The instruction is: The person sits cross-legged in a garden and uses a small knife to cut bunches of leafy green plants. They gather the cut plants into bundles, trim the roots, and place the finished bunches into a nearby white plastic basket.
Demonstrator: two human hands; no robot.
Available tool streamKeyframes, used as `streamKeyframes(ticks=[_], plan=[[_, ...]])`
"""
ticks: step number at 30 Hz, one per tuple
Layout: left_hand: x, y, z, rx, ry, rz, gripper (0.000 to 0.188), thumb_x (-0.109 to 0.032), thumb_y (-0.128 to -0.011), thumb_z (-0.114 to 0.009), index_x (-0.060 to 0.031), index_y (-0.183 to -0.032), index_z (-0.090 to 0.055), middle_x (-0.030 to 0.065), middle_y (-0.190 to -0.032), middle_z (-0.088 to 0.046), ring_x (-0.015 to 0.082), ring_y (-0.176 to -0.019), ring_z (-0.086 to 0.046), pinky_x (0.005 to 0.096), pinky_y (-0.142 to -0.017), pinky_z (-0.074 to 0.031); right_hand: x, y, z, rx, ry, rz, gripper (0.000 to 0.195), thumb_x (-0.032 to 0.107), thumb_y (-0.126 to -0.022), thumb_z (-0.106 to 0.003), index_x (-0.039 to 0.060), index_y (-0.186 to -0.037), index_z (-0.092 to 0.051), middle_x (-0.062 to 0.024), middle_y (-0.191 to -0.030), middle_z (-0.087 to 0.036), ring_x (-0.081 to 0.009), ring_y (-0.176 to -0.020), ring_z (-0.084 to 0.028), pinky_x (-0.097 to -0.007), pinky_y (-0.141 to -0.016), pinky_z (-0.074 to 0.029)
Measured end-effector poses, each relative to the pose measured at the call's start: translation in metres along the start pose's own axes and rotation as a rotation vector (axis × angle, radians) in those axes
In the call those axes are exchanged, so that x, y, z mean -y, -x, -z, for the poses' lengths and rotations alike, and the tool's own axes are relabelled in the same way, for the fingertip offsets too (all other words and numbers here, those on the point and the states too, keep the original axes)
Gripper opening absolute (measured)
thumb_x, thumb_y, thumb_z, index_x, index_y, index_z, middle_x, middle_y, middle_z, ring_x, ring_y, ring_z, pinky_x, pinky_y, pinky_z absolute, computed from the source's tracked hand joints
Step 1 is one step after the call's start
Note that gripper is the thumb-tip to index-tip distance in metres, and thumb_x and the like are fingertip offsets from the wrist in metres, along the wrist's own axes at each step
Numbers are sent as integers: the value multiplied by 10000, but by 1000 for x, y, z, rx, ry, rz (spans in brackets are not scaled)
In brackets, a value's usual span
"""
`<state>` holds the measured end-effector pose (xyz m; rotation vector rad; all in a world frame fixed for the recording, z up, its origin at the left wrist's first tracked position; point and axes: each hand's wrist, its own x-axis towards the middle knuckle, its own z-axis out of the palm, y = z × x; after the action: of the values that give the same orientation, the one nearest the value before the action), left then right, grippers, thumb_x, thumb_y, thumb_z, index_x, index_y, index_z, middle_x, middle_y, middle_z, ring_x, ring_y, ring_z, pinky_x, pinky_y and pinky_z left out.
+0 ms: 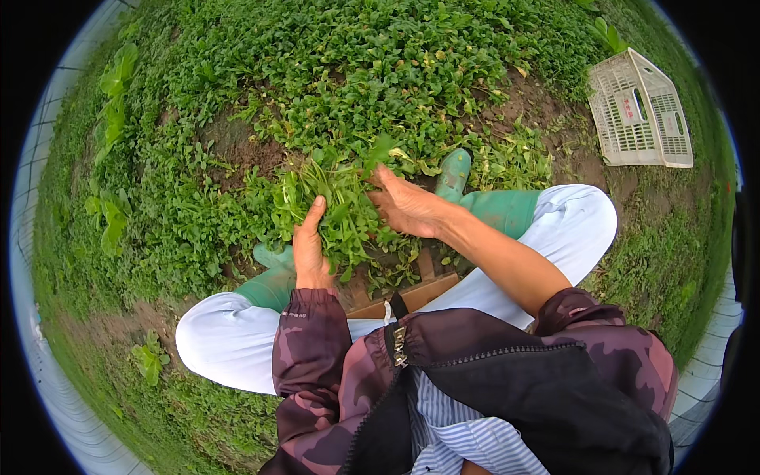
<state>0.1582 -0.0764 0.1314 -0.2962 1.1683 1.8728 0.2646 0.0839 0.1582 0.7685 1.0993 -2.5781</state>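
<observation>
My left hand (312, 246) holds a loose bunch of leafy greens (341, 205), its thumb lying over the pale stems. At the right side of the bunch is my right hand (404, 202), palm turned partly up and fingers spread towards the leaves. A blurred green leaf (380, 148) shows at its fingertips; whether the fingers pinch it I cannot tell. Both hands are above the ground between my green rubber boots (456, 172). Below the bunch lies a wooden board or seat edge (409, 297), partly hidden by my clothes.
A dense bed of low leafy plants (368, 77) spreads ahead and to the left. Pulled or yellowing leaves (516, 157) lie by the right boot. A white plastic crate (644, 113) stands at the upper right, beside bare soil (579, 160). Larger leafy plants (113, 119) grow at the left.
</observation>
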Motion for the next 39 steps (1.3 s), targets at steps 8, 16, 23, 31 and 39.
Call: streamKeyframes(ticks=[8, 16, 23, 31, 39], plan=[[1, 6, -29, -172, -258, -1, 657, -321, -872, -702, 69, -1329, -434, 163, -1298, -542, 243, -1169, -533, 383, -1001, -417, 15, 5, 4, -31, -129, 86, 1221, 902, -707, -433, 184, -1559, 66, -102, -1625, 92, -331, -1481, 91, -610, -1143, 11], [27, 7, -118, 322, -1605, -580, 721, -105, -800, -709, 91, -1393, -350, 305, -1423, -388, 458, -1345, -326, 502, -1117, -279, 10, 7, 47, -410, -204, 189, 444, 239, -839, -743, 86, -1234, -613, -22, -1183, -622, -189, -1103, -511, -391, -972, -372], [-24, 41, -163, 379, -1101, -661, 770, -246, -873, -695, -82, -1509, -293, 170, -1486, -385, 309, -1367, -388, 459, -1111, -333, 222, 227, 175, -552, -566, 919, 483, 353, -891, -670, 65, -1253, -531, -172, -1233, -600, -334, -1085, -622, -485, -1021, -480], [-63, 10, -178, 118, -667, -563, 612, -218, -941, -607, -25, -1455, -337, 210, -1375, -476, 309, -1252, -507, 446, -1054, -429, 212, 166, 161, -742, -105, 891, 742, 527, -1014, -334, 67, -1534, -74, -304, -1547, -65, -434, -1388, -296, -550, -1067, -413], [-214, -125, -189, -159, 382, -13, 493, -233, -990, -490, -97, -1440, -343, 220, -1435, -383, 337, -1322, -419, 594, -1066, -375, 124, 28, -76, -526, 837, 1707, 536, 159, -886, -609, 24, -1364, -409, -158, -1287, -465, -314, -1088, -537, -459, -947, -470]])
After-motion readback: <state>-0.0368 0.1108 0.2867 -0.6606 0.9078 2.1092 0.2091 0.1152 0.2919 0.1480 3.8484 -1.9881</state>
